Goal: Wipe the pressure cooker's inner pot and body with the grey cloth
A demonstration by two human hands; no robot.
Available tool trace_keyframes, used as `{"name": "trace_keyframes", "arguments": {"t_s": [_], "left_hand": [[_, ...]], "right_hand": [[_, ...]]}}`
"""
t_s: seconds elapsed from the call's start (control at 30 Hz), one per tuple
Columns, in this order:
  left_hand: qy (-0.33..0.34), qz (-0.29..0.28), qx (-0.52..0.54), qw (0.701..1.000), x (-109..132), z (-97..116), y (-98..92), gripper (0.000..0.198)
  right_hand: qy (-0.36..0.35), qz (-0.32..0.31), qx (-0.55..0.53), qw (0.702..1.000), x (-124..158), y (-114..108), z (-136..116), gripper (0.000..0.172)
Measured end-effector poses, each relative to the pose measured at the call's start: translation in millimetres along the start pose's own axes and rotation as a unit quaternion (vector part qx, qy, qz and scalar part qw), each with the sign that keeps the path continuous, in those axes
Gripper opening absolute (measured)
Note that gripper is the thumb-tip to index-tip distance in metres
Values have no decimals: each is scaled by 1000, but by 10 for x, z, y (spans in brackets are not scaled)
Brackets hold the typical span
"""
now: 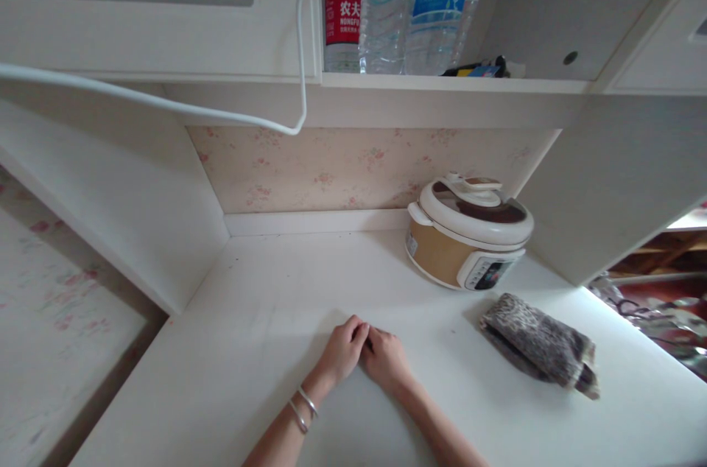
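My left hand (343, 349) rests on the white counter (259, 349) with its fingers curled closed. Two silver bangles (303, 408) circle that wrist. Beside it, my right hand (385, 358) is curled closed too, and the two meet at the thumbs and forefingers. Nothing shows in either hand. To the right lies a folded grey-brown patterned cloth (538, 342), apart from my right hand. Behind the cloth stands a tan and white electric cooker (436, 250) with its lid on and a control panel facing front.
An open cupboard shelf (530, 85) overhead holds several plastic bottles (387, 18) and small items. In front of the cupboard hangs a white cable (221, 113). Side panels (602, 180) and a floral wall (331, 172) bound the counter. Blurred clutter (657, 305) sits beyond its right edge.
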State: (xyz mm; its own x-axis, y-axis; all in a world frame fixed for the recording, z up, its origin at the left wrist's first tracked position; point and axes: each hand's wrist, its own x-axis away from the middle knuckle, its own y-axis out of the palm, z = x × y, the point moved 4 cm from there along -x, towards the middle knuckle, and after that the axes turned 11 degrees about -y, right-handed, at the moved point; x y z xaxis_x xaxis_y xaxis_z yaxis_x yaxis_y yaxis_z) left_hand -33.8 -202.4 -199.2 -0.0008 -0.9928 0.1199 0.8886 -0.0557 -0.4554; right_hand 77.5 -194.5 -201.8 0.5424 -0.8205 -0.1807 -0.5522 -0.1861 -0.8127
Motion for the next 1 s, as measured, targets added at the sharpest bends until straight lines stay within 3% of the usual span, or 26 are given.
{"name": "trace_keyframes", "arguments": {"t_s": [1.0], "left_hand": [[0,5,-3,1000,5,17,5,34]], "right_hand": [[-10,9,-1,1000,4,2,15,24]]}}
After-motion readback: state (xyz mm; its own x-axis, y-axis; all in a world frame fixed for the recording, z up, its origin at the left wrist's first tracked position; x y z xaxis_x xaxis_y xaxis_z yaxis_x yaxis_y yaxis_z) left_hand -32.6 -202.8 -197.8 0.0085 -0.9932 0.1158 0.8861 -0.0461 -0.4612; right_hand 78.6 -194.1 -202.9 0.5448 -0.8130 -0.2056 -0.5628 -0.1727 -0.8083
